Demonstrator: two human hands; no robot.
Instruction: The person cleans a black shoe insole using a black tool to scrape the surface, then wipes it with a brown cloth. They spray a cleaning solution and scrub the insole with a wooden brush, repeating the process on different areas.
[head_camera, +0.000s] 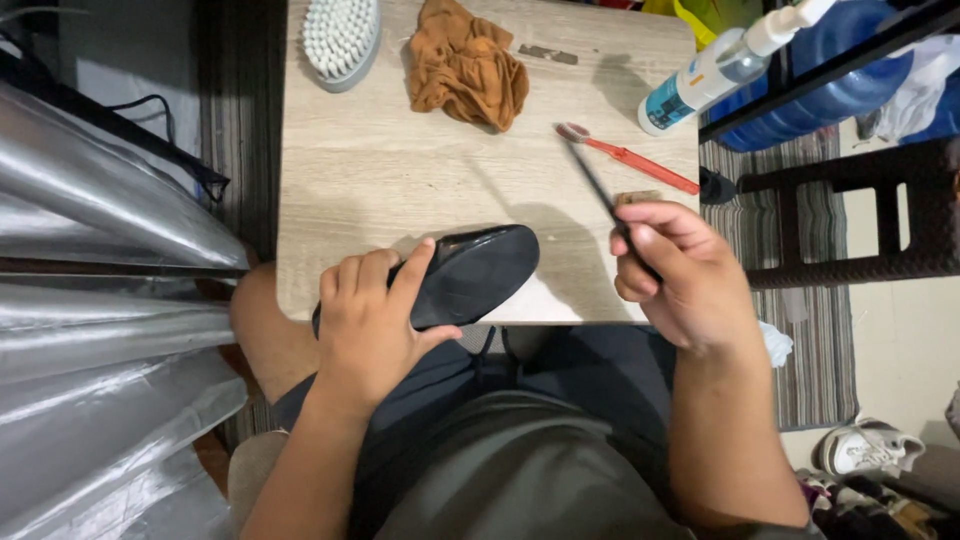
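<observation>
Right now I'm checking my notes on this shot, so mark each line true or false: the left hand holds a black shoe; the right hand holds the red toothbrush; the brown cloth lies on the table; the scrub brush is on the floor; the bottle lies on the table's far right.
1. The left hand holds a black shoe. True.
2. The right hand holds the red toothbrush. False: it holds a thin dark stick; the toothbrush lies on the table.
3. The brown cloth lies on the table. True.
4. The scrub brush is on the floor. False: it is on the table's far left corner.
5. The bottle lies at the table's far right. True.
</observation>
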